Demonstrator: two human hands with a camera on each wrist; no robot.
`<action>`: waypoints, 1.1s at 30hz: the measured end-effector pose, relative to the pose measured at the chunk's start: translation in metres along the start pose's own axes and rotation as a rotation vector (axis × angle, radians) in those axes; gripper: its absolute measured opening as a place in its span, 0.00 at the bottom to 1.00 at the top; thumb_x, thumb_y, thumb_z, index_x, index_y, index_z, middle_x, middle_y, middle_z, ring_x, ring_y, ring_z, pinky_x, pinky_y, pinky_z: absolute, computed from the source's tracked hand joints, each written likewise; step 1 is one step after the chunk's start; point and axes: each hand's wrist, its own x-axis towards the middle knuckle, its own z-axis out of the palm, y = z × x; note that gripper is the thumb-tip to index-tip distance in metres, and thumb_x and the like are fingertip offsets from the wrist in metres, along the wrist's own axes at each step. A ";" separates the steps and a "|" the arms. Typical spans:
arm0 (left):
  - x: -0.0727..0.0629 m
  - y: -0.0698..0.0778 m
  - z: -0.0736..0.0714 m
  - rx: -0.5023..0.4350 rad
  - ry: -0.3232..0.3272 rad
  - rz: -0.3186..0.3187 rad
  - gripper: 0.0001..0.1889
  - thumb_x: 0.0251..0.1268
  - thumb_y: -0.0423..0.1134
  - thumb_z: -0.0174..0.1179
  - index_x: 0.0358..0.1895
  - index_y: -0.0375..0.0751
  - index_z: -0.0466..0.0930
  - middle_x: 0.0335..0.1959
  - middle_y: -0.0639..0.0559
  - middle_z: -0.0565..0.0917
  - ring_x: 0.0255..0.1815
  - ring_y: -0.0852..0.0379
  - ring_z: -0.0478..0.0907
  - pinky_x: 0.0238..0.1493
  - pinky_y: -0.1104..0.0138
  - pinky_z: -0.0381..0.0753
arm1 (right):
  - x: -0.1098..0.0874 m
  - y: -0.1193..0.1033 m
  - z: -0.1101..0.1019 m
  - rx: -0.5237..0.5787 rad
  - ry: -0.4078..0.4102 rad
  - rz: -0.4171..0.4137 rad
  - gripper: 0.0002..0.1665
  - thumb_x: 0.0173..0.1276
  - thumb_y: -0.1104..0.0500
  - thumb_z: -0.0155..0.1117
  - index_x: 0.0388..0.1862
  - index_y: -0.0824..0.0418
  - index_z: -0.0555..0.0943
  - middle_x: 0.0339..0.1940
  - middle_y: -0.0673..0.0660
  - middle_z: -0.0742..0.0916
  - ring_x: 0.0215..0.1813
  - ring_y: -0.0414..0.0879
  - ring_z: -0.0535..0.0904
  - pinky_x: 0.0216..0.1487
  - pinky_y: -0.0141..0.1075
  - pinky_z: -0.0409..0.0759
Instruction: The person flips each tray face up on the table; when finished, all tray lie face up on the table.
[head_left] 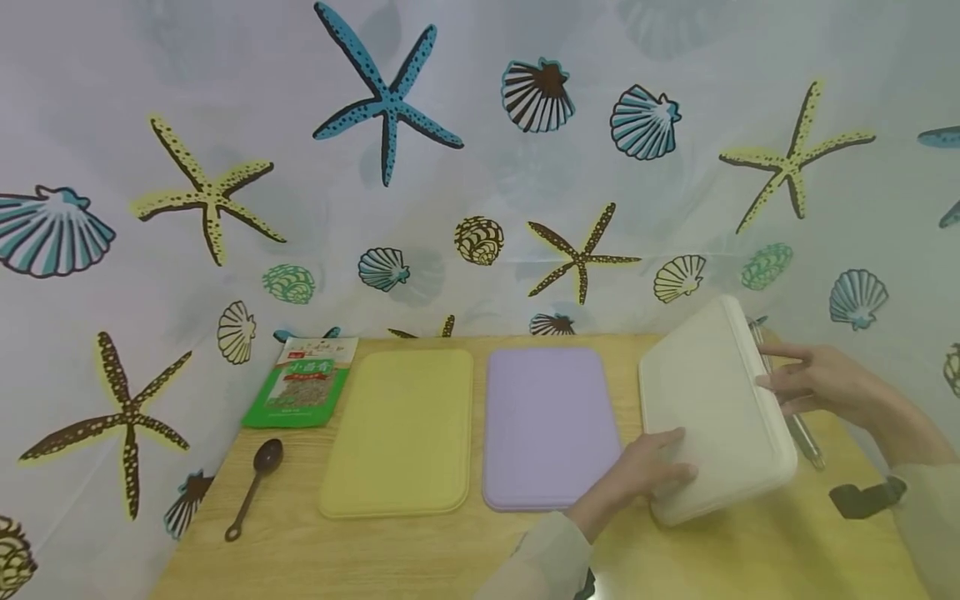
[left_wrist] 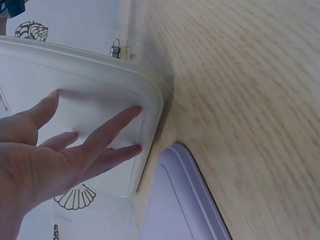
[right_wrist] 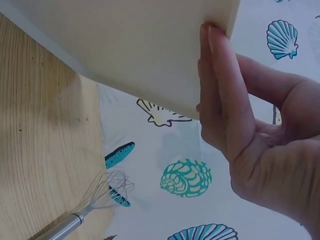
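Observation:
A white cutting board (head_left: pixel 712 408) stands tilted on the right side of the table, its far right edge raised. My right hand (head_left: pixel 832 383) pinches that raised edge; in the right wrist view its fingers (right_wrist: pixel 230 95) lie flat along one face, with the thumb partly hidden past the edge. The left hand (head_left: pixel 637 471) touches the board's other face with spread, fairly straight fingers (left_wrist: pixel 107 132), near the lower corner. Left of the white board lies a purple cutting board (head_left: pixel 551 425), flat on the table.
A metal whisk (head_left: pixel 806 437) lies right of the white board, partly hidden behind it. Further left are a yellow cutting board (head_left: pixel 397 433), a green seasoning packet (head_left: pixel 303 387) and a dark spoon (head_left: pixel 255 483). A curtain (head_left: pixel 480 167) with printed shells hangs behind the wooden table (head_left: pixel 360 558).

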 end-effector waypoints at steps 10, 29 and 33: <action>-0.012 0.033 -0.006 -0.172 -0.068 0.059 0.32 0.64 0.41 0.63 0.72 0.51 0.65 0.71 0.52 0.66 0.60 0.47 0.75 0.24 0.64 0.85 | 0.013 -0.032 0.010 0.089 -0.020 -0.007 0.48 0.69 0.57 0.62 0.77 0.66 0.46 0.41 0.60 0.88 0.40 0.54 0.86 0.43 0.47 0.85; -0.040 0.079 -0.021 -0.313 0.012 0.003 0.36 0.61 0.48 0.65 0.72 0.51 0.62 0.62 0.49 0.74 0.50 0.52 0.78 0.24 0.62 0.85 | 0.029 -0.058 0.049 0.142 -0.024 -0.010 0.49 0.67 0.58 0.64 0.78 0.64 0.47 0.39 0.59 0.86 0.33 0.51 0.86 0.42 0.44 0.86; -0.044 0.081 -0.028 -0.328 -0.021 -0.009 0.38 0.59 0.47 0.67 0.73 0.58 0.60 0.62 0.50 0.73 0.50 0.52 0.78 0.27 0.61 0.86 | 0.031 -0.062 0.058 0.137 -0.052 -0.038 0.48 0.68 0.58 0.64 0.77 0.65 0.47 0.39 0.60 0.86 0.33 0.49 0.85 0.41 0.44 0.86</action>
